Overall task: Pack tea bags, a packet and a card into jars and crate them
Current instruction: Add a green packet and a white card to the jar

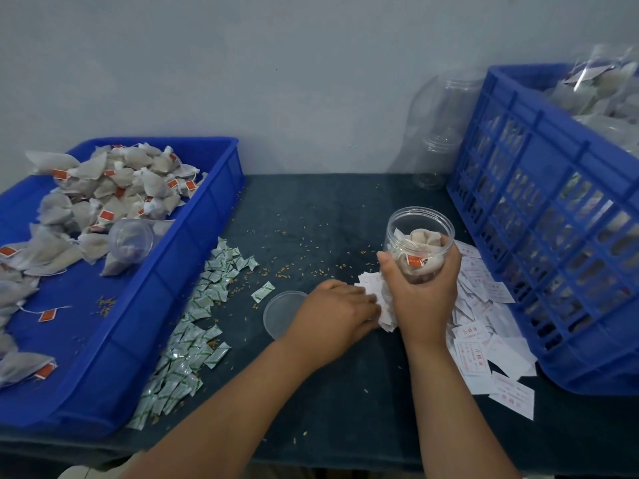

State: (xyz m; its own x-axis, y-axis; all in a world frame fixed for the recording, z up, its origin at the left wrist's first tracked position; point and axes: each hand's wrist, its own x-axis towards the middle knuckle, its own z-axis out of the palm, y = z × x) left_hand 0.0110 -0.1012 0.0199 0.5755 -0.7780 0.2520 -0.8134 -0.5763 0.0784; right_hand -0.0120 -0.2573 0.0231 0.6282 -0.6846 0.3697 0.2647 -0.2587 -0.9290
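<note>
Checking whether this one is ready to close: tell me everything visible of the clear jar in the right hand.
The clear round plastic jar stands roughly upright, wide mouth open, no lid on. Grey tea bags, one with a red tag, show through its wall, reaching near the rim. The right hand grips its lower half, fingers curled round it and hiding the base, so whether it rests on the dark table is unclear.
</note>
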